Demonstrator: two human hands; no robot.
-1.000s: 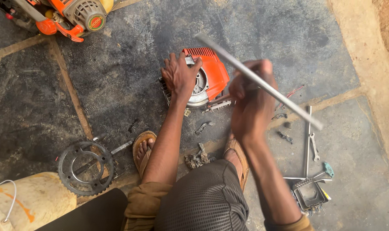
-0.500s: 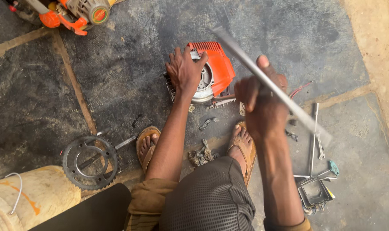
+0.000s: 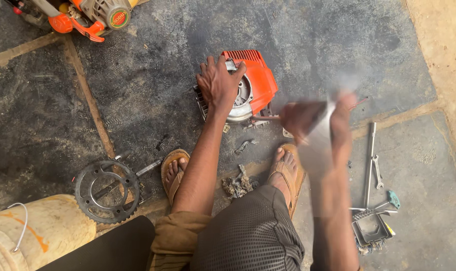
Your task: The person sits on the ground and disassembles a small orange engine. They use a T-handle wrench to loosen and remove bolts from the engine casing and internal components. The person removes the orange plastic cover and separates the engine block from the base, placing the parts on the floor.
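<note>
- Head view, far left: a yellowish drum [image 3: 35, 231] sits at the bottom corner, with a thin white wire loop on its side.
- Just right of the drum, a dark toothed sprocket [image 3: 106, 190] lies flat on the stone floor [image 3: 137, 90], a short metal rod beside it.
- At the top left, an orange and grey engine machine [image 3: 87, 15] is partly cut off by the edge.
- The person's sandalled feet rest on the floor on either side of a small heap of metal bits [image 3: 238, 184].
- The left hand [image 3: 218, 83] is spread, palm down, fingers fanned over the top of the small orange engine [image 3: 250, 85], pressing on its grey metal face. The engine stands on the floor ahead of the feet, near the middle of the view.
- The right hand [image 3: 313, 118] is blurred, just right of the engine and clear of it. It seems closed round a long pale rod [image 3: 322, 133], though the blur hides the grip itself.
- Further right, a long metal bar [image 3: 370, 160] and a small spanner [image 3: 377, 170] lie side by side.
- Near the bottom right, a small open metal box [image 3: 371, 228] sits with a teal-handled tool [image 3: 392, 199] just above it.
</note>
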